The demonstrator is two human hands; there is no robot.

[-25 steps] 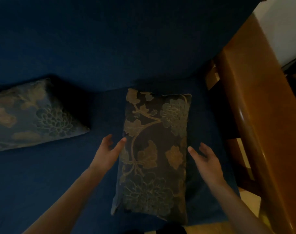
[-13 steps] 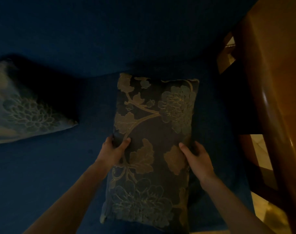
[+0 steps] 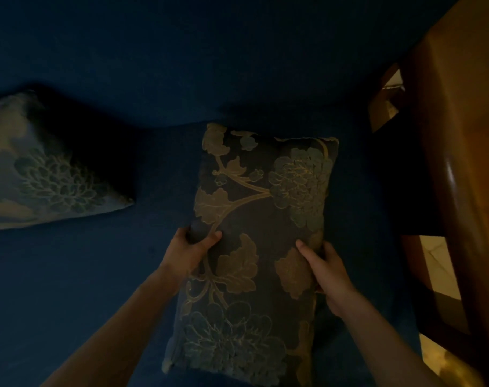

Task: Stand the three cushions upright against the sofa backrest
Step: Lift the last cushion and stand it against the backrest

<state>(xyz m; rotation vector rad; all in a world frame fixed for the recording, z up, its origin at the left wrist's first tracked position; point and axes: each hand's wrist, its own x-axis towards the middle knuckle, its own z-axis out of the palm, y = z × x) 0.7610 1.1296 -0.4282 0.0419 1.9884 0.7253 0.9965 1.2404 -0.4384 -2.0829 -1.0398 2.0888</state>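
Observation:
A dark floral cushion (image 3: 260, 219) lies flat and lengthwise on the blue sofa seat (image 3: 70, 289), its far end close to the backrest (image 3: 209, 57). My left hand (image 3: 190, 250) grips its left edge, thumb on top. My right hand (image 3: 325, 266) grips its right edge, thumb on top too. A second floral cushion (image 3: 48, 174) sits at the left, leaning up toward the backrest, partly cut off by the frame edge. No third cushion is in view.
A polished wooden armrest (image 3: 461, 191) runs along the right side of the sofa. Light floor (image 3: 438, 263) shows through gaps below it. The scene is dim.
Both hands went from open beside the cushion to closed on its two long edges. The view has shifted closer and slightly right.

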